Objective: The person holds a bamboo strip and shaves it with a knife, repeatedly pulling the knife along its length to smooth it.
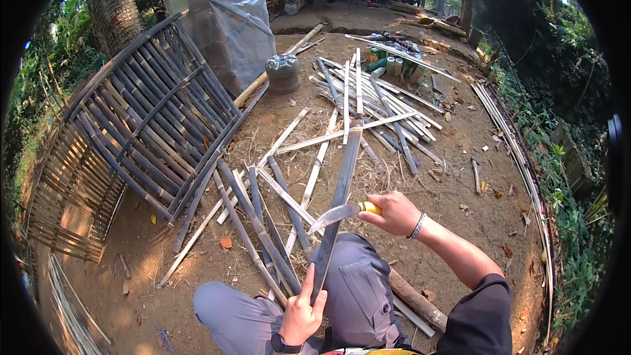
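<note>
My right hand (394,213) is closed round the yellow handle of a knife (336,215) with a curved metal blade. The blade crosses a long dark bamboo strip (343,177), near its middle; I cannot tell how deep the edge sits. My left hand (303,315) grips the near end of that strip, thumb on one side and fingers on the other. The strip slants away from me over my raised knee, and its far end reaches the pile of split bamboo.
Pale split bamboo strips (388,118) lie heaped ahead, with dark bamboo poles (263,236) nearer on the left. A dark bamboo slatted panel (158,118) leans at the left beside a lighter woven frame (72,190). A clear plastic jug (283,73) stands farther off. A log (417,299) lies by my right leg.
</note>
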Tool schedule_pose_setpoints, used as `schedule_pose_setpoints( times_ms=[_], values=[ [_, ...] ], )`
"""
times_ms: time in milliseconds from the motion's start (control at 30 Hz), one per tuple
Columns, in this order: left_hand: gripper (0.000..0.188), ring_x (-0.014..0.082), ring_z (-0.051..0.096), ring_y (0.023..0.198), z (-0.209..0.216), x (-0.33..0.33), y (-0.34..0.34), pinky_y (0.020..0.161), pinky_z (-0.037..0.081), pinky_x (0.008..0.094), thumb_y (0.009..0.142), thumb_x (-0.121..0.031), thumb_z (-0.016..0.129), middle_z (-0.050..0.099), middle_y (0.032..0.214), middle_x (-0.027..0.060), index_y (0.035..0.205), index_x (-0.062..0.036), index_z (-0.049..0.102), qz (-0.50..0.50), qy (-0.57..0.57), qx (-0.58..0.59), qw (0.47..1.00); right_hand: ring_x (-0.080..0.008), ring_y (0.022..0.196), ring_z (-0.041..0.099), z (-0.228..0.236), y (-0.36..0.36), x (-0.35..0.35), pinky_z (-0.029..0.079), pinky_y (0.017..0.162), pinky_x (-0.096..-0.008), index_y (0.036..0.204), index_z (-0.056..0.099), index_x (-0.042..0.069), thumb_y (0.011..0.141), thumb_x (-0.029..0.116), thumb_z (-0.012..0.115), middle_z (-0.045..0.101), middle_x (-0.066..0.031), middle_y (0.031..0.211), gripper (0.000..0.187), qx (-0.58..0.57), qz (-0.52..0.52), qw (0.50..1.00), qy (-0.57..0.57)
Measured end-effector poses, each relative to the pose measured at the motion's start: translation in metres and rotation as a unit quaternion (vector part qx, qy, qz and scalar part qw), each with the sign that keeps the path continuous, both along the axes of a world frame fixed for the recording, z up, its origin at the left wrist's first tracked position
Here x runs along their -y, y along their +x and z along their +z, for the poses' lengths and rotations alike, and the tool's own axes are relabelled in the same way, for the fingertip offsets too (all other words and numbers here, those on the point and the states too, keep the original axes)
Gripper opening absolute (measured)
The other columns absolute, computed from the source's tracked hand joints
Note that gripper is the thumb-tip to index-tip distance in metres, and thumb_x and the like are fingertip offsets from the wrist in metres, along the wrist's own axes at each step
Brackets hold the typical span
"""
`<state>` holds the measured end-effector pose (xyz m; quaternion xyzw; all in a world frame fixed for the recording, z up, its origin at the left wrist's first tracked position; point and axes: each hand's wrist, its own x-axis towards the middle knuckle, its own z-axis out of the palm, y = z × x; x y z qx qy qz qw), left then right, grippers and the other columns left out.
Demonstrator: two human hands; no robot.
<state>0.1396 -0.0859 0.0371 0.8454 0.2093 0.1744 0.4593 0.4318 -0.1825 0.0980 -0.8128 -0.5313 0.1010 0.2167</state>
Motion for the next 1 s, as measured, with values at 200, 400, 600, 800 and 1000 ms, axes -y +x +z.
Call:
schedule_pose_setpoints(
  times_ms=[200, 400, 600, 800, 1000],
  values=[
    [0.061, 0.0397, 0.060, 0.053, 0.006, 0.005, 0.005, 0.049, 0.046, 0.0447, 0.094, -0.028, 0.055, 0.054, 0.055, 0.0244, 0.145, -0.0065, 0.031, -0.012, -0.017, 0.000, 1.000, -0.0354, 0.062, 0.062, 0.006, 0.055, -0.004, 0.045, 0.057, -0.0430, 0.077, 0.058, 0.000, 0.093, 0.046, 0.052, 0.060, -0.0204, 0.066, 0.049, -0.009, -0.172, 0.978, 0.122],
    [0.060, 0.0394, 0.060, 0.052, 0.002, 0.000, -0.003, 0.049, 0.046, 0.0445, 0.094, -0.027, 0.055, 0.054, 0.055, 0.0242, 0.145, -0.0065, 0.031, 0.003, 0.000, 0.000, 1.000, -0.0293, 0.054, 0.058, -0.010, 0.009, -0.002, 0.046, 0.057, -0.0406, 0.077, 0.058, 0.000, 0.094, 0.043, 0.053, 0.056, -0.0179, 0.058, 0.046, -0.029, -0.033, 0.996, 0.072],
    [0.061, 0.0401, 0.062, 0.056, 0.015, 0.006, 0.007, 0.050, 0.047, 0.0452, 0.094, -0.026, 0.056, 0.056, 0.059, 0.0246, 0.145, -0.0061, 0.030, -0.016, -0.017, -0.002, 1.000, -0.0257, 0.052, 0.056, 0.008, 0.088, -0.006, 0.043, 0.054, -0.0403, 0.074, 0.056, -0.001, 0.095, 0.043, 0.051, 0.055, -0.0149, 0.057, 0.050, -0.045, -0.185, 0.974, 0.119],
    [0.060, 0.0408, 0.062, 0.058, 0.011, 0.002, -0.001, 0.052, 0.047, 0.0456, 0.094, -0.025, 0.056, 0.058, 0.062, 0.0265, 0.145, -0.0057, 0.031, 0.004, -0.005, 0.001, 1.000, -0.0312, 0.057, 0.061, -0.001, 0.011, 0.004, 0.048, 0.059, -0.0425, 0.078, 0.058, 0.002, 0.093, 0.046, 0.053, 0.058, -0.0186, 0.060, 0.047, -0.005, -0.002, 1.000, 0.019],
    [0.060, 0.0414, 0.062, 0.058, 0.012, 0.008, 0.008, 0.051, 0.047, 0.0459, 0.093, -0.025, 0.056, 0.057, 0.061, 0.0267, 0.145, -0.0054, 0.031, -0.017, -0.008, -0.010, 1.000, -0.0284, 0.051, 0.057, 0.023, 0.088, 0.000, 0.047, 0.053, -0.0386, 0.072, 0.057, -0.002, 0.095, 0.047, 0.051, 0.057, -0.0176, 0.058, 0.054, 0.007, -0.190, 0.976, 0.102]
  ],
)
